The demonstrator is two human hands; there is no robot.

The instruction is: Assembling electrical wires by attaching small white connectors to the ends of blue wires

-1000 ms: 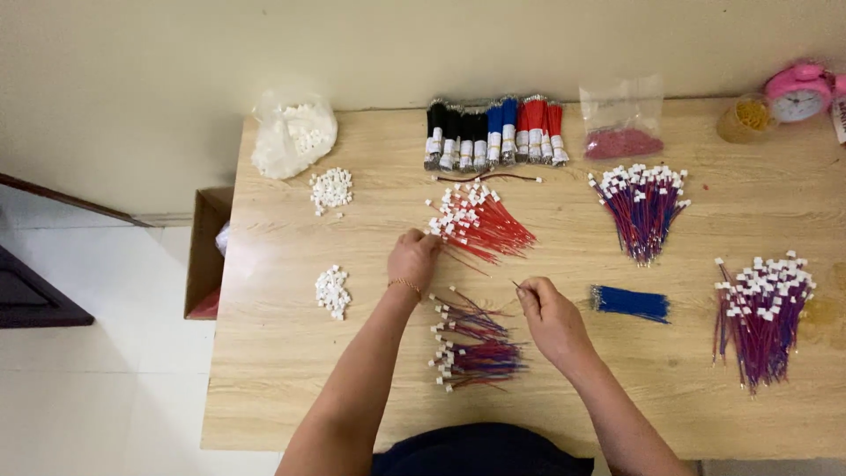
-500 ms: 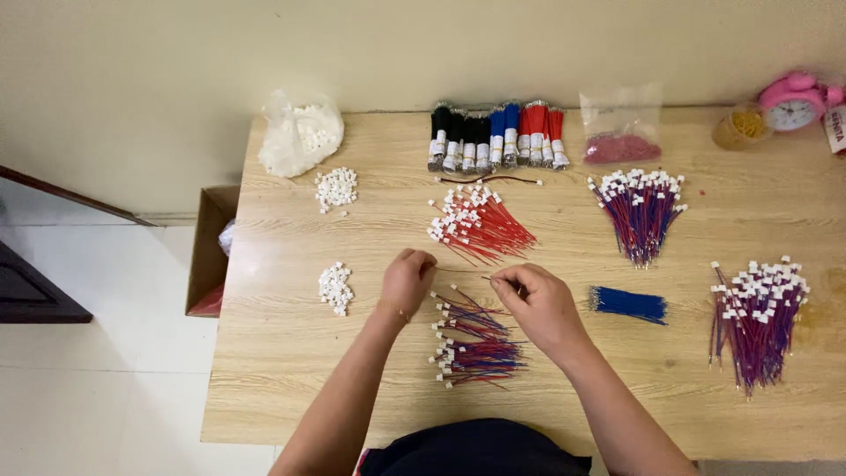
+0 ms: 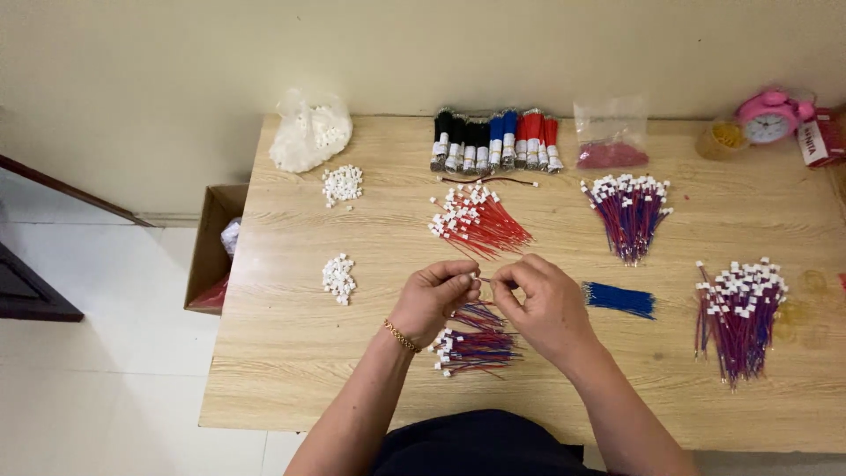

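Observation:
My left hand and my right hand meet over the middle of the wooden table. Between their fingertips they pinch a thin wire; its end piece is too small to make out. Just below the hands lies a small bundle of red and blue wires with white plugs. A fan of red wires with white plugs lies right behind the hands. A little heap of white plugs sits to the left of my left hand.
Further back: a second heap of white plugs, a white bag, wire rolls, a clear bag. At right: blue wires, two mixed bundles, pink clock. A cardboard box stands on the floor.
My left hand came back from the red wire fan and my right hand moved left; the two now meet and pinch one wire between them.

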